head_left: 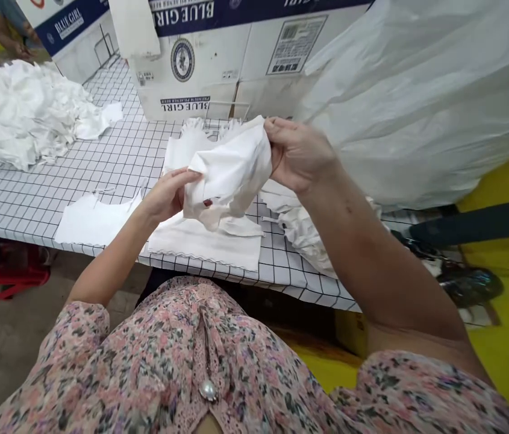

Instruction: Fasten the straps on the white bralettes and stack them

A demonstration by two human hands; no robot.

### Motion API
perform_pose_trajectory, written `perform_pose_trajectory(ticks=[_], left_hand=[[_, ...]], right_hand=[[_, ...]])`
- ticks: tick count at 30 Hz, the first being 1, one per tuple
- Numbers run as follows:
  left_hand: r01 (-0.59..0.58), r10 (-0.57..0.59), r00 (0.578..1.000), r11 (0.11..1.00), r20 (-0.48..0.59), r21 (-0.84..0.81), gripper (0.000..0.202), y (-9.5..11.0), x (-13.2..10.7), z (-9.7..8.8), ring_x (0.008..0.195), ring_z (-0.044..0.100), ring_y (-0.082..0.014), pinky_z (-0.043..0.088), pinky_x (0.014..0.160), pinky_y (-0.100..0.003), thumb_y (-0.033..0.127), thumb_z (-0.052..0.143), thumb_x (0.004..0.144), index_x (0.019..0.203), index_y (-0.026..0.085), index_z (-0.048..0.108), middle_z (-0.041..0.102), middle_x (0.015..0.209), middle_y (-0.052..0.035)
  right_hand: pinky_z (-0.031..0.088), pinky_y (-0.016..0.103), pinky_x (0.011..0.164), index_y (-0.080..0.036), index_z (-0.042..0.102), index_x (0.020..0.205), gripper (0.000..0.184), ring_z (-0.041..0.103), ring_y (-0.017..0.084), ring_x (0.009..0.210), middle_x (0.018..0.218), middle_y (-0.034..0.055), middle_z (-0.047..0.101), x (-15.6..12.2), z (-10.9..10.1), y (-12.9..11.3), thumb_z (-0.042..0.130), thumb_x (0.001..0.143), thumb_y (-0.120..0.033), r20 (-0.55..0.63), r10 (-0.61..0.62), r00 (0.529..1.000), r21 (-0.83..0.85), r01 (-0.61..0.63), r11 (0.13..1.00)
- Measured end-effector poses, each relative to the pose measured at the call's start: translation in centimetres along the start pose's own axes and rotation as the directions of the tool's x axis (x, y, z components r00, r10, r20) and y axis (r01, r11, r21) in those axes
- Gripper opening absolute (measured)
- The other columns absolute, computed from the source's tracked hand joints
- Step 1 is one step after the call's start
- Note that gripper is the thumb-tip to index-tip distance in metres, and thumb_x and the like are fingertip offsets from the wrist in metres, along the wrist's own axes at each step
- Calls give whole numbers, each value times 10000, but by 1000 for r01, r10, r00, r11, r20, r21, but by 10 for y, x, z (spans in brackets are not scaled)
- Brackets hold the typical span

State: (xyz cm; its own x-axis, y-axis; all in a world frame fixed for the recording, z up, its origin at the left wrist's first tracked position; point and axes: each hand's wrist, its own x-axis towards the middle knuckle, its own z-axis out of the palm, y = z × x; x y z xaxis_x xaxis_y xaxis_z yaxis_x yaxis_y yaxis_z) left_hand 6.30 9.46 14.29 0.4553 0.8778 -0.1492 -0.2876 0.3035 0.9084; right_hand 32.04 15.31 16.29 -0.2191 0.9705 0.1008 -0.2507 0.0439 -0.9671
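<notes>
A piece of white fabric is stretched between my two hands, lifted above the table. My left hand pinches its left edge between thumb and fingers. At the upper right corner my right hand grips it, fingers closed. The cloth sags in folds between them, and a small dark gap shows near its lower left. Beneath it lie flat white fabric pieces with a wavy front edge. Another flat white piece rests left of my left forearm. A crumpled white fabric heap is below my right hand.
A checked cloth covers the table. A big white fabric pile sits at the left. Printed cardboard boxes stand behind, and a large translucent plastic bag fills the right. A red stool is at lower left. Another person's arm shows top left.
</notes>
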Motion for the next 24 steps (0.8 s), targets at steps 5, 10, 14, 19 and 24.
perform_pose_trajectory(ticks=[5,10,14,19,24], left_hand=[[147,-151,986,987,64,64,522,-22,14,-26,811,742,-132,604,722,-248,493,1041,654,951,143,794,782,905,-41],[195,-196,981,977,7,85,475,-36,21,-35,802,734,-133,593,737,-266,410,1028,659,978,131,815,795,921,-57],[-14,38,987,989,-157,148,414,-30,26,-36,786,697,-105,576,715,-227,308,1023,604,905,160,779,751,866,5],[-74,122,983,950,-141,302,410,-4,22,-35,730,668,-96,534,629,-206,388,1007,666,851,180,705,702,855,15],[66,-45,994,974,-98,215,440,3,18,-40,611,564,-59,442,524,-171,480,991,698,880,188,716,636,764,23]], right_hand=[[678,380,842,-264,691,934,285,726,269,1095,979,45,729,6,-10,27,827,881,-508,-26,73,997,-15,-73,997],[653,356,817,-264,653,903,336,717,246,1053,992,48,716,3,-25,39,831,866,-546,-87,124,988,-46,-128,991],[548,282,638,-260,688,984,446,649,178,837,938,23,702,-10,-27,37,898,739,-568,-59,173,983,-190,-181,965],[387,267,598,-227,726,938,272,514,109,663,759,-26,638,-20,-30,36,771,671,-258,-79,-28,997,-583,-23,812],[482,291,667,-195,728,792,208,600,145,745,804,37,715,-18,-48,46,655,598,-217,-185,-23,982,-503,-75,861]])
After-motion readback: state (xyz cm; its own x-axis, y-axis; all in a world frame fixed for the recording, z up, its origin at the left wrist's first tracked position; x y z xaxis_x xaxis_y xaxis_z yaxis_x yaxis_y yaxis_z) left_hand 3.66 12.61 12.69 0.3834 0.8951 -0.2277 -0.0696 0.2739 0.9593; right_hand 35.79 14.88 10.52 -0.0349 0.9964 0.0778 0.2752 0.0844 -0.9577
